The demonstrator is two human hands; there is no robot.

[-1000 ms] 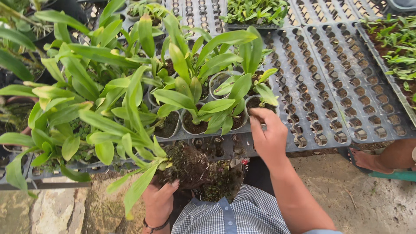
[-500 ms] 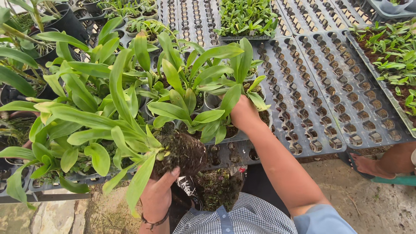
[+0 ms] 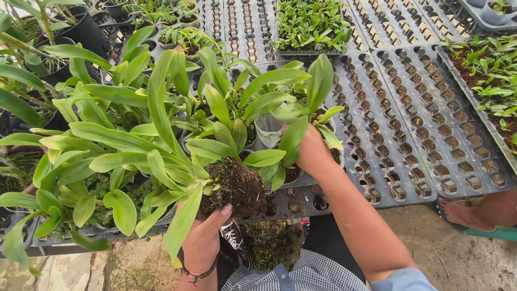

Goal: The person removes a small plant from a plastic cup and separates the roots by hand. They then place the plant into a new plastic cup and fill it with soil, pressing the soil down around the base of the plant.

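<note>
The left hand (image 3: pixel 207 231) is at the near edge of the scene, its fingers curled up around the dark root ball (image 3: pixel 235 186) of a bare-rooted plant (image 3: pixel 161 134) whose long green leaves fan out to the left and far side. The root ball hangs just above the near edge of the black cell tray (image 3: pixel 388 129), out of any pot. The right hand (image 3: pixel 311 151) reaches farther in, among the potted plants standing in the tray; its fingers are hidden behind leaves, so I cannot tell whether they are closed on anything, though they lie just beside a pale plastic pot (image 3: pixel 267 131). To the far right another person's bare foot (image 3: pixel 458 213) rests on the ground by the tray.
</note>
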